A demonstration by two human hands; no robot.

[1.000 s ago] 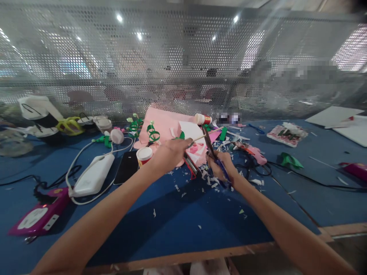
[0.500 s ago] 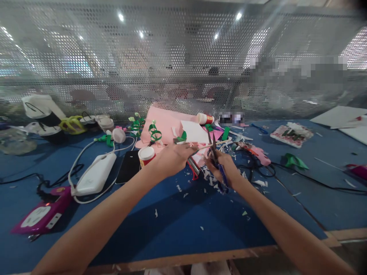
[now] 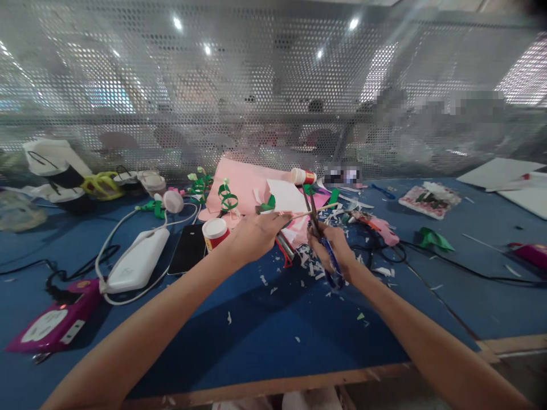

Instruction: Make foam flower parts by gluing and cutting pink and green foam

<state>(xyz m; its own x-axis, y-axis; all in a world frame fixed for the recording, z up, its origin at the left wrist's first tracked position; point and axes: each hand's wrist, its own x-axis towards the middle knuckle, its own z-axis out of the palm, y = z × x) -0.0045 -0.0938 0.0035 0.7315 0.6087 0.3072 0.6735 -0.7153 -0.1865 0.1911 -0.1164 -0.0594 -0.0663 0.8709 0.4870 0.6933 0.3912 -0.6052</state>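
Note:
My left hand (image 3: pixel 255 234) is closed on a thin pale stick (image 3: pixel 301 214) that points to the right. In my right hand (image 3: pixel 339 247) is a pair of scissors (image 3: pixel 328 250) with blue handles, blades upward and parted. The stick passes at the blades; whether they touch it I cannot tell. Beneath and around both hands lie white paper scraps (image 3: pixel 314 267). Behind them are pink paper (image 3: pixel 245 179) and a white sheet (image 3: pixel 285 195). A red-and-white tub (image 3: pixel 215 232) stands beside my left wrist, and a pink glue gun (image 3: pixel 382 229) lies right of my right hand.
On the left are a white power bank (image 3: pixel 139 259), a black phone (image 3: pixel 187 249) and a purple power strip (image 3: pixel 55 319) with cables. Green curled paper pieces (image 3: pixel 228 200) stand behind the tub. A perforated metal screen (image 3: pixel 256 85) closes off the back of the blue table (image 3: pixel 273 336).
The whole view has shifted slightly left. Both hands keep their holds on the stick and the scissors, with the scissors turned only a little.

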